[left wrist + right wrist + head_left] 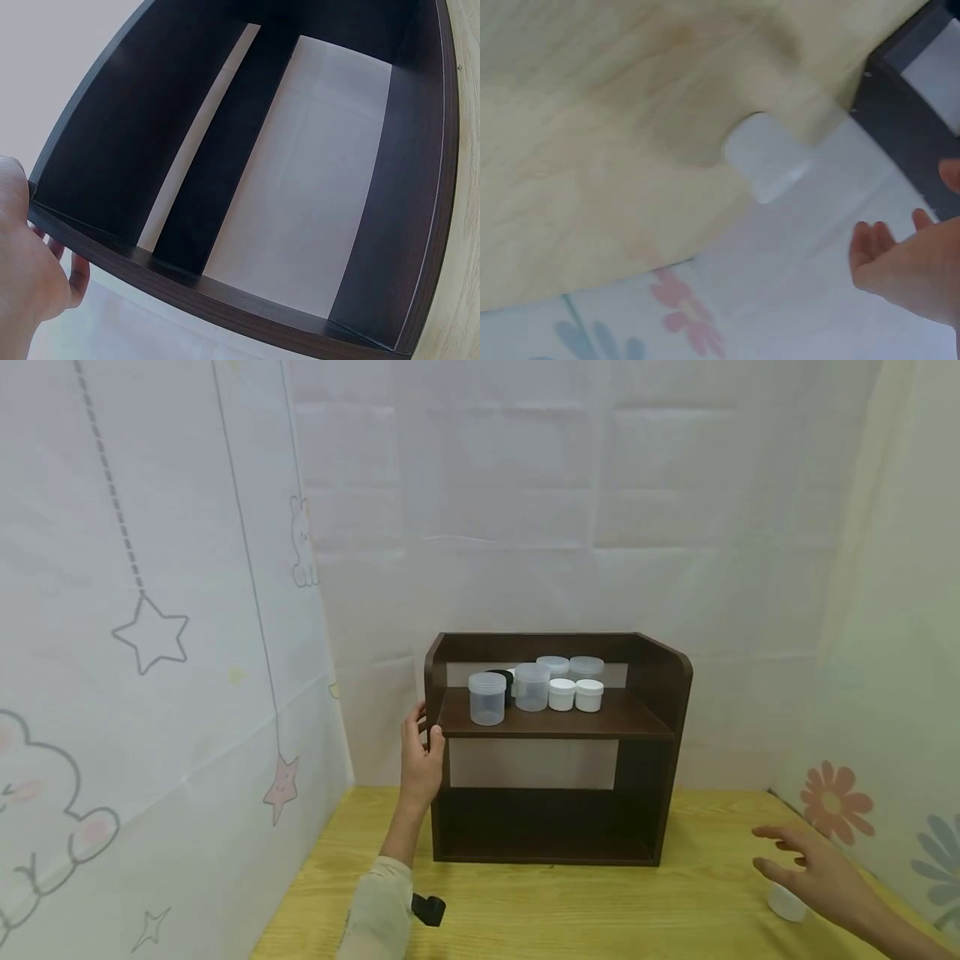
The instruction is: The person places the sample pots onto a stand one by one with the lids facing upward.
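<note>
My left hand [422, 766] grips the left side panel of a dark brown two-tier shelf [555, 727], its thumb at the front edge and its fingers behind. In the left wrist view this hand [30, 262] holds the panel's edge. My right hand [817, 875], fingers loosely bent and holding nothing, hovers beside a white lidded jar [785, 905] on the table. The right wrist view has the jar [761, 154] blurred, apart from the hand [911, 262].
On the upper shelf stand clear plastic jars [487, 700], two small white jars [588, 697] and a partly hidden black jar [507, 686]. The yellow wood-grain table [525, 910] meets patterned cloth walls [187, 760] at the left and right.
</note>
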The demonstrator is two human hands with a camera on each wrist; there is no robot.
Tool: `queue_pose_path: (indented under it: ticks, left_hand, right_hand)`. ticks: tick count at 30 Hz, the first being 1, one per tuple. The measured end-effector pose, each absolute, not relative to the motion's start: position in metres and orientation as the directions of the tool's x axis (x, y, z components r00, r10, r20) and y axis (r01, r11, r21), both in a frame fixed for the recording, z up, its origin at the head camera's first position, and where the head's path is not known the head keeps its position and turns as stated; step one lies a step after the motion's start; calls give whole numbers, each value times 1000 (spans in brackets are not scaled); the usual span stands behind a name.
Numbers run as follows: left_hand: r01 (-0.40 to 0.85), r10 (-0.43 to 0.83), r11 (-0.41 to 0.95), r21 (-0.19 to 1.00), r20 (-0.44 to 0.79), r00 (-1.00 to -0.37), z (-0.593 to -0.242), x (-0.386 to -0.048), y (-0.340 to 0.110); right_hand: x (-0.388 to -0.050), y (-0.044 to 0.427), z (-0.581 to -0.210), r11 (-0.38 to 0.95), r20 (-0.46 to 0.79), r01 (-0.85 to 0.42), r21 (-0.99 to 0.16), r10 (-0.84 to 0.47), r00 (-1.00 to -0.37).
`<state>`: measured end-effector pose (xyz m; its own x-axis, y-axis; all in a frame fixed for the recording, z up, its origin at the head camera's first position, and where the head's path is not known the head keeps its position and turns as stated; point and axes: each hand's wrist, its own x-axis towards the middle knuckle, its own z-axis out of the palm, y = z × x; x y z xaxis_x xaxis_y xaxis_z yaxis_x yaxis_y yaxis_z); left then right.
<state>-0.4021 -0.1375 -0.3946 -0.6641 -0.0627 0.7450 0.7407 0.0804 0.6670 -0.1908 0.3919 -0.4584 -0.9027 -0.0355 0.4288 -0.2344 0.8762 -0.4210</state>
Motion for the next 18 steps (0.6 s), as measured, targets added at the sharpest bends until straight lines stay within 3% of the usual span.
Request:
queue_pose_path:
  ticks: [6,18]
  left_hand:
    - [734,-64,89,673,740,-670,-395,-401,-138]
    - [731,-59,75,678,735,-675,-387,-395,-136]
  right_hand:
    - [-189,415,-479,896,306,-192,-400,-67,-950]
    - [-198,431,-508,846,93,-14,-533,42,-995]
